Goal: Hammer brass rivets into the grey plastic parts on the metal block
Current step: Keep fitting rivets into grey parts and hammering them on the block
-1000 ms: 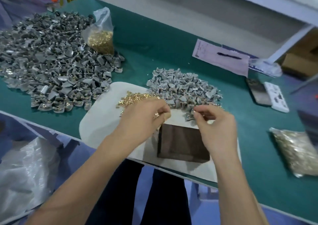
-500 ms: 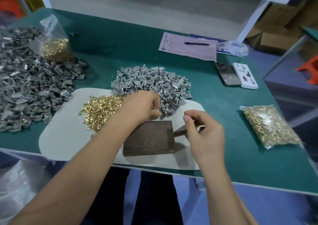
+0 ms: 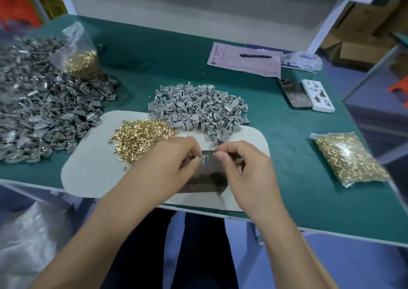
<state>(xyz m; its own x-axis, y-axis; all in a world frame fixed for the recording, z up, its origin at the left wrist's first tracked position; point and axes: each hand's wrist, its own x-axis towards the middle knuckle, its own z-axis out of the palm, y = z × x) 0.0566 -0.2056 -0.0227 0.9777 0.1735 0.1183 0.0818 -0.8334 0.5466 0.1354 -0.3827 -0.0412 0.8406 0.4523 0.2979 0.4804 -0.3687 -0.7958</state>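
Observation:
A dark metal block (image 3: 209,179) lies on the white mat (image 3: 88,169) at the table's front edge. Just over its far end, my two hands meet at one grey plastic part (image 3: 205,158). My right hand (image 3: 247,173) pinches the part's right edge between thumb and forefinger. My left hand (image 3: 170,167) is closed, its fingertips against the part's left side around a small brass rivet (image 3: 199,156) that barely shows. Loose brass rivets (image 3: 141,136) lie heaped on the mat to the left. A pile of grey parts (image 3: 198,107) sits behind the block.
A large heap of grey parts (image 3: 39,112) and a bag of rivets (image 3: 84,62) fill the left side. Another rivet bag (image 3: 346,158) lies at right. Farther back are a paper with a pen (image 3: 245,60), a phone (image 3: 294,95) and a white box (image 3: 318,98).
Both hands have come together over the block's far end. The right hand brought a grey part from the pile, and the left came from the rivets. The camera view shifted.

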